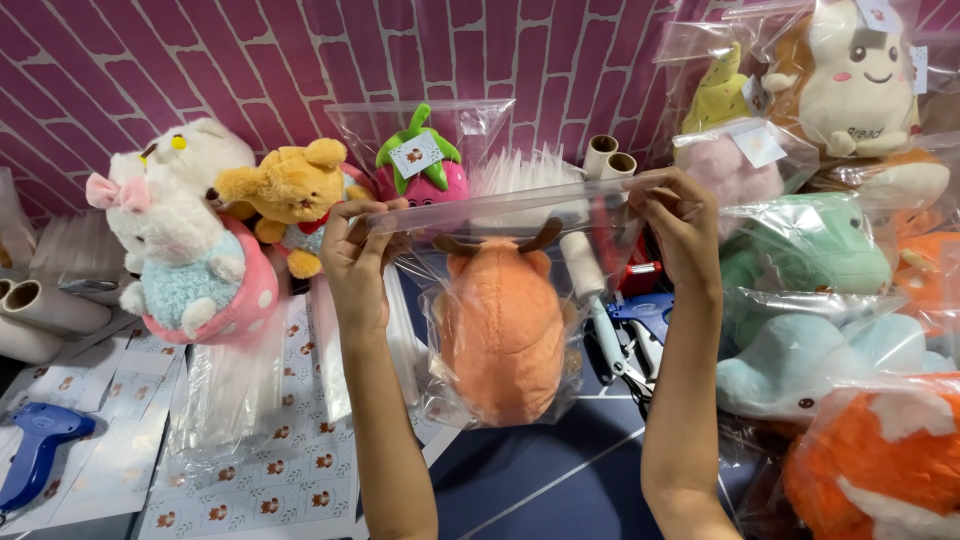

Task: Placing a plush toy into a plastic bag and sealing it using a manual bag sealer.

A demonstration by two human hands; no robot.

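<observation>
We hold a clear bag [505, 300] with a soft orange plush toy [500, 325] up over the desk [540, 480].

Our left hand [357, 250] and right hand [682, 222] each pinch a top corner. It looks light, squishy and slippery, so the stiff top edge seems best to hold.

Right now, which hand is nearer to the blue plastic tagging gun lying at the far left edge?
The left hand is nearer to the blue plastic tagging gun, up and to its right. The right hand is much farther right.

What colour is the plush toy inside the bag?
Orange plush toy, seen best in the head view.
</observation>
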